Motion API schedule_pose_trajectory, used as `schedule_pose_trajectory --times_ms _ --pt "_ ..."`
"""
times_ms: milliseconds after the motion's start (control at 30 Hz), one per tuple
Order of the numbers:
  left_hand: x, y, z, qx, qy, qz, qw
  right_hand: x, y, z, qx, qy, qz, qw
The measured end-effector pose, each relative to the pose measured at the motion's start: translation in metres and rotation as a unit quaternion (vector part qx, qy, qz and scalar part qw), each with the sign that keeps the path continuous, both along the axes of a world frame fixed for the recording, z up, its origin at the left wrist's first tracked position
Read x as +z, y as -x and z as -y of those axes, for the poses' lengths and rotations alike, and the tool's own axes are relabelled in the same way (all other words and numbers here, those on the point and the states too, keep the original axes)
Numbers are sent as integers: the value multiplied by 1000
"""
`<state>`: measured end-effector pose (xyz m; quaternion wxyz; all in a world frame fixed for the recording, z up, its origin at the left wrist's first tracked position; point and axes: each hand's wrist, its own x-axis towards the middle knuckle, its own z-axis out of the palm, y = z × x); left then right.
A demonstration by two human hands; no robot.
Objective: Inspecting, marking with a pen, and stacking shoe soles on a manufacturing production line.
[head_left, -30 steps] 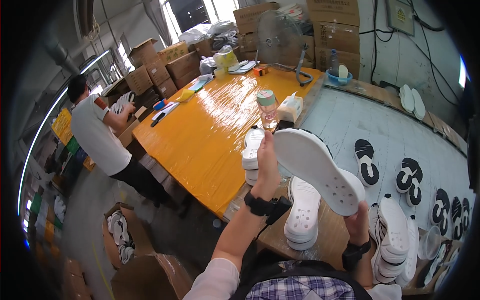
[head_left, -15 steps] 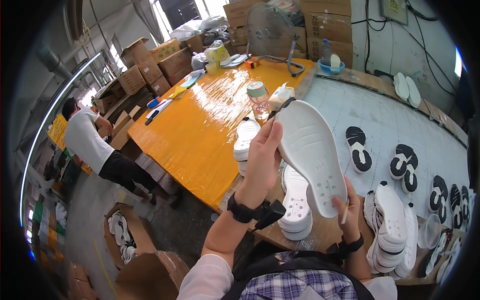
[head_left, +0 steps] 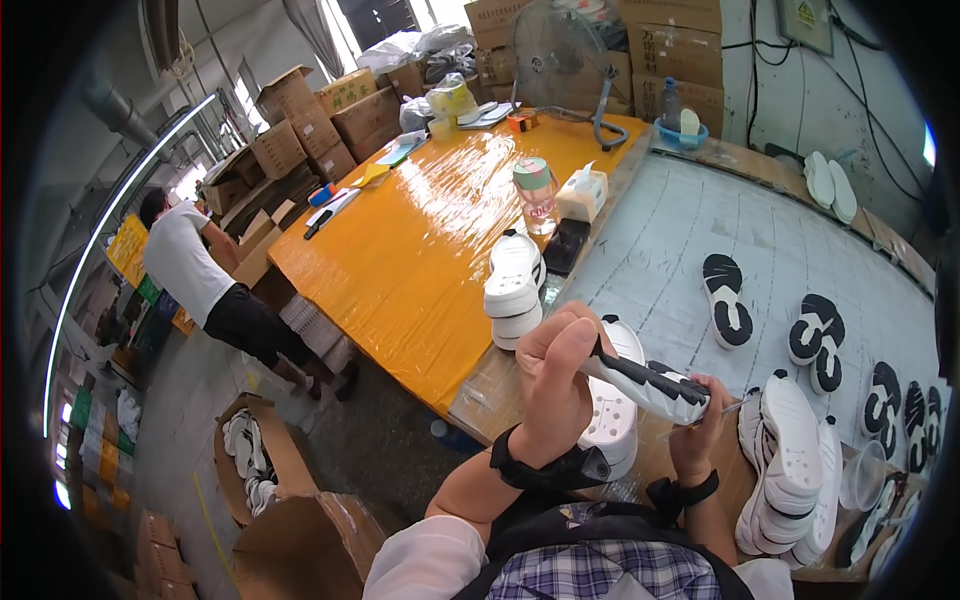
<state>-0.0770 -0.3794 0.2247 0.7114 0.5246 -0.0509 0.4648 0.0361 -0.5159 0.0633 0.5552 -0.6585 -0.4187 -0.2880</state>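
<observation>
A white shoe sole with black edging (head_left: 650, 388) is tilted edge-on between my hands. My left hand (head_left: 560, 370) is closed on one end of it, above a stack of white soles (head_left: 612, 425). At the other end, my right hand (head_left: 697, 428) grips the sole with its fingertips. A thin stick (head_left: 735, 407) juts out by those right fingers; its kind is hard to make out. Close to my right hand stands another pile of white soles (head_left: 790, 475).
Black-and-white soles (head_left: 728, 300) lie spaced out on the pale worktop (head_left: 640, 235). The orange-covered table (head_left: 400, 270) bears a bottle (head_left: 535, 200), a tissue pack (head_left: 583, 193), a phone (head_left: 568, 247) and more soles (head_left: 515, 280). A person (head_left: 200, 260) stands left, near open cartons (head_left: 262, 440).
The sole has been turned from its broad white face to edge-on and lowered. My left hand has come down with it; my view has shifted slightly left.
</observation>
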Motion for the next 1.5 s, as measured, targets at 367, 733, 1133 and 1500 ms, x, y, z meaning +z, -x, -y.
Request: schedule_pose_trajectory --times_ms 367,733,1133,1500 --pt "4 1 3 -6 -24 -21 999 0 -2 3 11 11 -6 1000" --pt "27 4 -4 141 -197 -80 967 67 1 31 159 86 -133 974" --pt "32 3 28 121 -259 -96 953 208 28 14 216 1 93 972" --pt "34 12 24 83 -195 -100 972 184 28 29 109 16 11 994"
